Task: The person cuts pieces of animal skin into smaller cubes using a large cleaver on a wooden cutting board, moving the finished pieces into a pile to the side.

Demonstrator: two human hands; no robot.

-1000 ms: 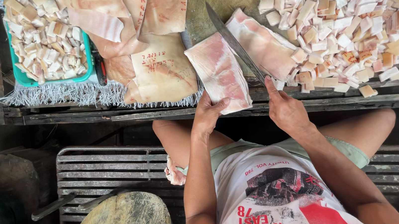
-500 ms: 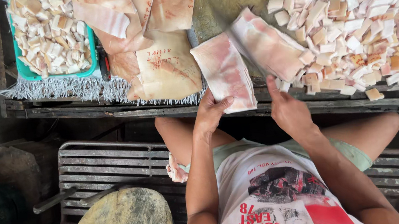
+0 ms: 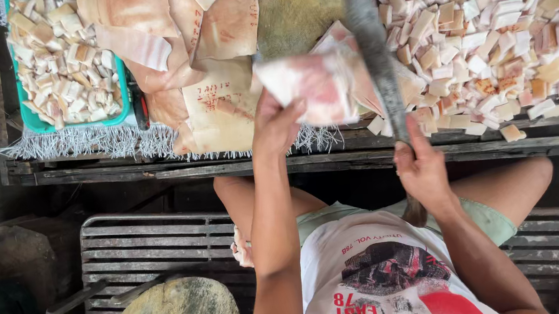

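slab (image 3: 307, 87) lifted, cleaver (image 3: 374, 48) raised, tub (image 3: 34, 125) of cubes (image 3: 61, 55)

Single head-worn view, looking steeply down from close above the person's lap onto the near edge of the wooden table (image 3: 224, 162)

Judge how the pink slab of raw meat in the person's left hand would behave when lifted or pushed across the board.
The slab is probably floppy: it sags past the left hand gripping one edge. Its wet, fatty sheen suggests it is slippery. It looks thick and broad beside the cut cubes, so likely heavy, sliding rather than rolling.
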